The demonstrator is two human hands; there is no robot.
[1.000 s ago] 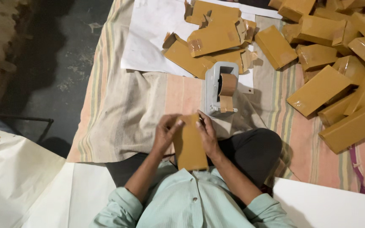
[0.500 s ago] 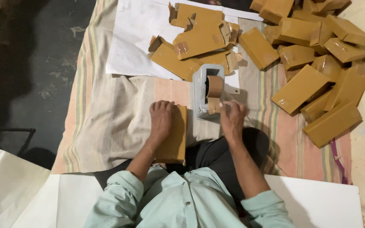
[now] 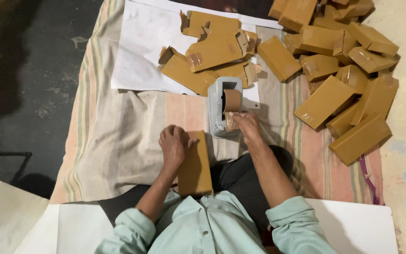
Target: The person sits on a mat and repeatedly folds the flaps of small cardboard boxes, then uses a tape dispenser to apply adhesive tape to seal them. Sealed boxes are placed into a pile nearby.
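Brown cardboard box (image 3: 194, 165), long and flat, lies lengthwise on the person's lap, its far end resting on the striped cloth (image 3: 113, 141) spread over the floor. The left hand (image 3: 174, 146) lies on the box's upper left edge, at about ten o'clock from the box's middle, fingers curled and pressed down together on the cardboard to steady it. The right hand (image 3: 246, 126) is out at one o'clock from the box, at the near lip of the grey tape dispenser (image 3: 222, 112); its fingers are bunched and seem to pinch the loose end of the brown tape, though the exact grip is too small to tell. The brown tape roll (image 3: 232, 100) sits upright in the dispenser's cradle.

As I judge it, the step in hand is drawing off a strip of tape while the box waits held in place. The next move calls for a clean pull and tear against the dispenser's edge, then carrying the strip over to the box without letting it fold on itself.

Of containers: the dispenser holds only its roll. At twelve o'clock, on a white sheet (image 3: 142, 51), lies a heap of flattened, unfolded brown cartons (image 3: 212, 49) with bits of tape on them. At two o'clock a pile of closed brown boxes (image 3: 348, 70) spreads across the cloth; whether anything is inside them cannot be seen.
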